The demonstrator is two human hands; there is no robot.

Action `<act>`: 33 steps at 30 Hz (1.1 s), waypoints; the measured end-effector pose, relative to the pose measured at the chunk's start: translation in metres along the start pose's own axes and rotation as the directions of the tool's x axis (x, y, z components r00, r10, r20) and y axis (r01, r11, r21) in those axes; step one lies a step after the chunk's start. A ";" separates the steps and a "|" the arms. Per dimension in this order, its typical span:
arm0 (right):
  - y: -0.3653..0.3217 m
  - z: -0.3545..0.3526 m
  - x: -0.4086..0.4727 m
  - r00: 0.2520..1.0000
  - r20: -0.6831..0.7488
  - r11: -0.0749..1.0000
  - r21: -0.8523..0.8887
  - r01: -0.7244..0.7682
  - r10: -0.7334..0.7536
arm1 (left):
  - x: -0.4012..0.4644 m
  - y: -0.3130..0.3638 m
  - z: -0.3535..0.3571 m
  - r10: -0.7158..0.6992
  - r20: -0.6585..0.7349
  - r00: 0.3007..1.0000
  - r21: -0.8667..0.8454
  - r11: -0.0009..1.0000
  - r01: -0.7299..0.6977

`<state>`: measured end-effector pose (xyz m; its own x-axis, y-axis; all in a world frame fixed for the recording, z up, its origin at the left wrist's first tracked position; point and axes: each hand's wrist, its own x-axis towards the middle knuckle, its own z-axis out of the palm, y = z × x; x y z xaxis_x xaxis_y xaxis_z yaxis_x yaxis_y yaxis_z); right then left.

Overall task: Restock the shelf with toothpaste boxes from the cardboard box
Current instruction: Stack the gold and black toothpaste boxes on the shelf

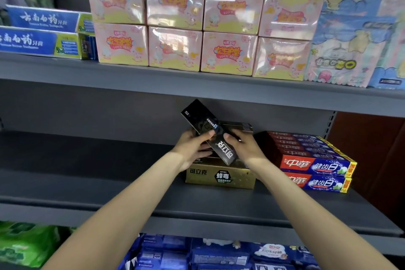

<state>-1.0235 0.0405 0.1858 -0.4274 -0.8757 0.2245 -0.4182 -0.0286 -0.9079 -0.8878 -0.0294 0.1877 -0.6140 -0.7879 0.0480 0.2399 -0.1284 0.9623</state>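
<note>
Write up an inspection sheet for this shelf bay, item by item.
Surface: grey middle shelf, left part bare.
Job's things: black toothpaste box held tilted over gold toothpaste boxes; cardboard box not seen.
Clutter: red-and-blue toothpaste boxes stacked to the right.
Hands: left hand and right hand both grip the black box.
Cables: nothing seen.
Surroundings: pink packs above; blue packs below.

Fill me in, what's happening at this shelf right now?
A person is restocking toothpaste. Both hands hold one black toothpaste box, tilted, over a stack of gold boxes on the middle shelf: the left hand pinches its left edge, the right hand grips the right. It isn't set down yet. Red-and-blue toothpaste boxes sit stacked to the right. The cardboard box isn't in view.
</note>
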 end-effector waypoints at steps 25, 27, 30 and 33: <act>0.041 -0.047 0.031 0.971 -0.140 0.898 -0.424 0.117 -0.192 | 0.061 0.000 0.007 0.183 0.374 0.909 0.927 -0.108 -0.359; 0.046 -0.048 0.033 0.973 -0.147 0.891 -0.443 0.095 -0.176 | 0.061 -0.001 0.000 0.212 0.331 0.920 0.941 -0.150 -0.304; 0.051 -0.047 0.034 0.972 -0.156 0.878 -0.471 0.084 -0.177 | 0.057 -0.001 -0.013 0.279 0.189 0.941 0.982 -0.077 -0.175; 0.055 -0.041 0.032 0.952 -0.212 0.838 -0.541 0.076 -0.223 | 0.050 -0.008 -0.019 0.290 0.073 0.954 0.980 0.159 -0.123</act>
<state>-1.0930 0.0308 0.1580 -0.4833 -0.7250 0.4907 -0.8161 0.1702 -0.5522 -0.9060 -0.0794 0.1774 -0.5710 -0.7454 0.3439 -0.6235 0.6663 0.4091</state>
